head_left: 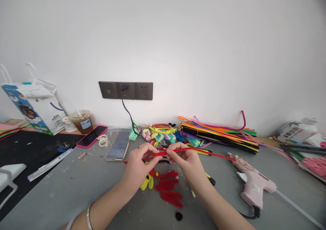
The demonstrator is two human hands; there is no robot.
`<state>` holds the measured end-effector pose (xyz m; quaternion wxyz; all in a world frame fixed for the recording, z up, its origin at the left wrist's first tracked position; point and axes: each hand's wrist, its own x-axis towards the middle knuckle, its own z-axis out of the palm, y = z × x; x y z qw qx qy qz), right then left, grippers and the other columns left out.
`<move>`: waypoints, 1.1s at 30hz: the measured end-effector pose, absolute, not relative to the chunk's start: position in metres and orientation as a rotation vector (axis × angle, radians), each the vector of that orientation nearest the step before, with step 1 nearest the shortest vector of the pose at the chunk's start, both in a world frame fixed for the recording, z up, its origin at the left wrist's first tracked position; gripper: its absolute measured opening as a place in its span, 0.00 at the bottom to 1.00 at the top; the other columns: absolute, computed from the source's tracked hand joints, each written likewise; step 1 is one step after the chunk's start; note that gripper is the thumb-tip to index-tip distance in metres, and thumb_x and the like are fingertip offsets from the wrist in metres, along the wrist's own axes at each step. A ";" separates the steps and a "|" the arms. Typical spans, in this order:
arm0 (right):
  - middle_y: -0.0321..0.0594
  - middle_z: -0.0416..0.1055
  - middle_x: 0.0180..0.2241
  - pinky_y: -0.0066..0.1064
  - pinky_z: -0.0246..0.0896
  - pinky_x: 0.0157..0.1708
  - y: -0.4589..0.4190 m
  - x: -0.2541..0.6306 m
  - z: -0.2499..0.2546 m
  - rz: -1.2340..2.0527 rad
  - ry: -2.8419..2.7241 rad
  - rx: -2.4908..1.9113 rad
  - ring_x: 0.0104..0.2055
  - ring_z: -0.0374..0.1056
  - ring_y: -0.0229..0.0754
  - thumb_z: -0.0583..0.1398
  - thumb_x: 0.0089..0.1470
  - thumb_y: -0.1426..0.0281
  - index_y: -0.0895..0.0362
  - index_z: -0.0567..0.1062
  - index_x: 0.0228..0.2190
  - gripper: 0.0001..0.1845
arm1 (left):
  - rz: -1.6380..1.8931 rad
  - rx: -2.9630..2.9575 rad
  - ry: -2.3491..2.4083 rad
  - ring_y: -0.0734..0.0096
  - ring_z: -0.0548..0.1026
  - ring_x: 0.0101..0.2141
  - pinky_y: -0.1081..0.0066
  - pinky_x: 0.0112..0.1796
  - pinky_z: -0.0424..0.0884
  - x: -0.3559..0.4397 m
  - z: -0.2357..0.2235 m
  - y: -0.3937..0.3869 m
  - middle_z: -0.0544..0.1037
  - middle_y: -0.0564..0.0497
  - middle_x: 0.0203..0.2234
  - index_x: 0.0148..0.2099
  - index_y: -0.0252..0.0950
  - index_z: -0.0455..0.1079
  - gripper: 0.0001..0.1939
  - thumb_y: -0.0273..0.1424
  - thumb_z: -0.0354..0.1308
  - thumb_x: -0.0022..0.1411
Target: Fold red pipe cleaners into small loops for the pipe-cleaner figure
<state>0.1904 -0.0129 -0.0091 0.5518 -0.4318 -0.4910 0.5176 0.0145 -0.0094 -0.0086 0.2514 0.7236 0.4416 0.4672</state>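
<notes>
Both hands meet over the middle of the grey table (76, 189). The left hand (139, 167) pinches one end of a red pipe cleaner (193, 151), fingers closed tight on it, and the right hand (184, 160) grips the same strand just beside it, thumb and fingers closed around it. The strand runs out to the right, its far end just above the table, near the pink glue gun (254, 184). Below the hands lie short red pieces (169, 189) on the table, with a yellow piece (147, 182) just beside them under the left wrist. Behind the hands sits a phone (117, 145), blurred, and a second phone in a pink case (91, 136) to its left. A big bundle of coloured pipe cleaners (219, 133) lies along the wall, right of the socket strip (126, 90).
</notes>
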 end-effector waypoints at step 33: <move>0.35 0.70 0.27 0.30 0.61 0.30 -0.002 0.202 -0.011 1.390 -1.189 -0.859 0.27 0.65 0.38 0.73 0.44 0.58 0.57 0.76 0.24 0.17 | 1.113 1.380 1.026 0.66 0.76 0.38 0.71 0.38 0.72 0.015 -0.007 -0.003 0.80 0.47 0.37 0.43 0.36 0.75 0.16 0.41 0.66 0.56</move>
